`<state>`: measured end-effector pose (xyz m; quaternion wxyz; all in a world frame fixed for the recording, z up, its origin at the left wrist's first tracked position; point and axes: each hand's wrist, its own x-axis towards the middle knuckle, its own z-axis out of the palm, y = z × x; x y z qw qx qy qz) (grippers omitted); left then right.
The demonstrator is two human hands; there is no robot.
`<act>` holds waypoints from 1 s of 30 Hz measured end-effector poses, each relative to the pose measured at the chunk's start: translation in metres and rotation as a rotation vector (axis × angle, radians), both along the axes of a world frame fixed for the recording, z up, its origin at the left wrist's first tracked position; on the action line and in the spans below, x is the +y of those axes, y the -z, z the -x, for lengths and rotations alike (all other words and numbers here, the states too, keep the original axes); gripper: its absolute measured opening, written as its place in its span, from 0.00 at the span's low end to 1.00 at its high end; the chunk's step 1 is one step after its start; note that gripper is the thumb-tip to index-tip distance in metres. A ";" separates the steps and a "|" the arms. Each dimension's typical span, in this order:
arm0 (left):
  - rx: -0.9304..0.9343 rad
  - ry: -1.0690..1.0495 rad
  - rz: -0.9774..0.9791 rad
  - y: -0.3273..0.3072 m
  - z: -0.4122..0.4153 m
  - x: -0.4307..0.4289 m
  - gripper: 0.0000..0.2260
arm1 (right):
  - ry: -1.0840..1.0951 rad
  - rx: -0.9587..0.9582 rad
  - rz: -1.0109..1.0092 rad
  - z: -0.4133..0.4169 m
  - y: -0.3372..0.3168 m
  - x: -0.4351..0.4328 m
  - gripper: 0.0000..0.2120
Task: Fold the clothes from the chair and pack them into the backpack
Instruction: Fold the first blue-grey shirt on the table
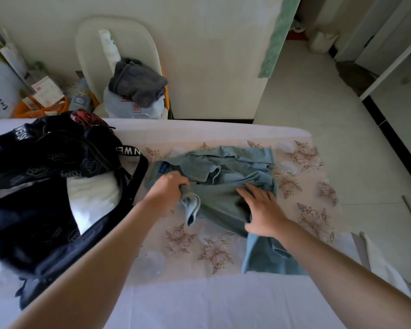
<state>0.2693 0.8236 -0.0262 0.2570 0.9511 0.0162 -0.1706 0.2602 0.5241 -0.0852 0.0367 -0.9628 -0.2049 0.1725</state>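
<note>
Polo shirt crumpled on bed, toward far edge | left hand: fingers curled, gripping one sleeve | right hand: fingers spread, flat on shirt body | backpack open at left edge, just beside shirt | grey garment on chair beyond far edge

Rumpled teal shirt lies beside open black backpack; grey garment, perhaps trousers, on chair.

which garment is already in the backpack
The white garment, inside the backpack; the blue shirt is on the bed, the grey one on the chair.
</note>
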 end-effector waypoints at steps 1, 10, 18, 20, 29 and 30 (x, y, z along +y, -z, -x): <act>0.013 0.015 -0.148 -0.002 -0.006 0.008 0.09 | 0.005 0.035 -0.020 -0.002 -0.003 0.001 0.52; 0.062 0.251 -0.540 0.029 0.020 -0.026 0.14 | -0.142 -0.273 -0.076 0.023 0.002 0.000 0.30; 0.128 0.476 -0.221 0.088 0.050 -0.081 0.23 | -0.247 -0.003 -0.089 0.046 0.010 0.006 0.36; 0.108 0.523 -0.252 0.092 0.047 -0.075 0.18 | -0.212 0.029 -0.156 0.035 0.010 -0.002 0.23; 0.175 0.423 -0.449 0.071 0.030 -0.046 0.14 | -0.028 -0.181 0.062 0.000 -0.027 -0.086 0.13; 0.161 0.365 -0.486 0.067 0.029 -0.041 0.14 | -0.020 -0.114 0.184 -0.003 -0.029 -0.088 0.13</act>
